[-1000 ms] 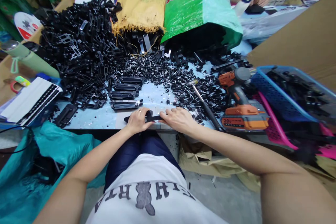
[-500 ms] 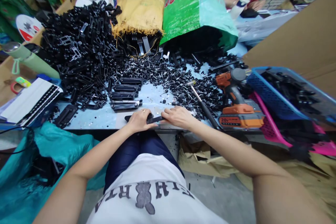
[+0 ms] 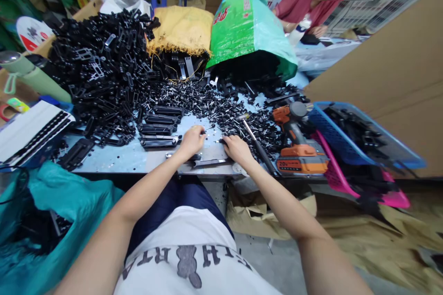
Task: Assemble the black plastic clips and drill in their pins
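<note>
My left hand (image 3: 193, 142) is over the middle of the table's front part, fingers pinched together. A thin pin (image 3: 209, 127) shows just beyond its fingertips; whether the fingers hold it I cannot tell. To the right, my right hand (image 3: 237, 148) is also closed, a small dark bit at its fingertips, too small to name. Below and between both hands, a long black bar-shaped part (image 3: 212, 162) lies along the table edge. Another black part (image 3: 188, 156) is partly covered by my left wrist. Several black folded parts (image 3: 159, 129) lie in a row left of my left hand.
Loose black-headed pins (image 3: 204, 101) spread behind my hands. A hammer (image 3: 258, 143) and an orange cordless drill (image 3: 299, 147) lie to the right, beside a blue basket (image 3: 367, 133). A heap of black parts (image 3: 100, 69) rises left. Across the table sits a person in a red top (image 3: 294, 2).
Both hands have let go of the black bar, which now lies on the table edge. They have moved forward to small pieces beyond it. The camera view has shifted slightly.
</note>
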`<state>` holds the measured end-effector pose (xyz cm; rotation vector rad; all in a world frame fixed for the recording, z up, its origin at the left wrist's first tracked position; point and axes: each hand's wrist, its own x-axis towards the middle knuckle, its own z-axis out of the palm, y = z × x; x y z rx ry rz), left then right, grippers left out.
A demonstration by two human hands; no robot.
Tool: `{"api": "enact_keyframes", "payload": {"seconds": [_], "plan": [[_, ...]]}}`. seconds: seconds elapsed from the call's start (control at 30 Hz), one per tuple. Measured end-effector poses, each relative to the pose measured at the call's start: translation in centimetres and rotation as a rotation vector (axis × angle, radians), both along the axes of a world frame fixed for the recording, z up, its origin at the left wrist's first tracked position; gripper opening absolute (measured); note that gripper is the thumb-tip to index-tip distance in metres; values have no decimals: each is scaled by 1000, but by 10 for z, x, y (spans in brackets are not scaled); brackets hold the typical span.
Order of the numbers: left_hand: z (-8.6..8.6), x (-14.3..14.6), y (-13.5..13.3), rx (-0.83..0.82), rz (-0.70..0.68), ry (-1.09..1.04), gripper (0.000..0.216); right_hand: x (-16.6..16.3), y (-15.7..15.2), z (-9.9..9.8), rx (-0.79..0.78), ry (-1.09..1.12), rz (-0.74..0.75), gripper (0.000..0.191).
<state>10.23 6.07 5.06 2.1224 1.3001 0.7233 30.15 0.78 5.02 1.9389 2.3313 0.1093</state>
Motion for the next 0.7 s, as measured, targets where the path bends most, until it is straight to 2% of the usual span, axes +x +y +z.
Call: {"api": "enact_keyframes", "payload": {"seconds": [0.03, 0.13, 0.2, 0.27, 0.4, 0.5, 0.6, 0.7], "plan": [[3, -22, -6, -85, 97, -178, 9, 1, 4, -2, -4, 10, 10, 26], [8, -85, -27, -496, 353, -662, 18, 0, 15, -6, 41, 54, 2, 28], [7, -114, -42, -717, 448, -833, 23, -3, 20, -7, 92, 105, -6, 30], [2, -128, -53, -834, 496, -910, 27, -9, 23, -6, 132, 195, 10, 30], [-4, -126, -62, -860, 526, -943, 32, -25, 20, 4, 199, 454, 102, 28], [-3, -121, -62, -826, 472, -871, 35, -39, 12, 12, 223, 642, 176, 24], [-2, -121, -58, -803, 402, -740, 35, -52, 2, 15, 170, 771, 209, 24], [-2, -124, -53, -733, 426, -665, 35, -62, -4, 10, 37, 856, 201, 27]]}}
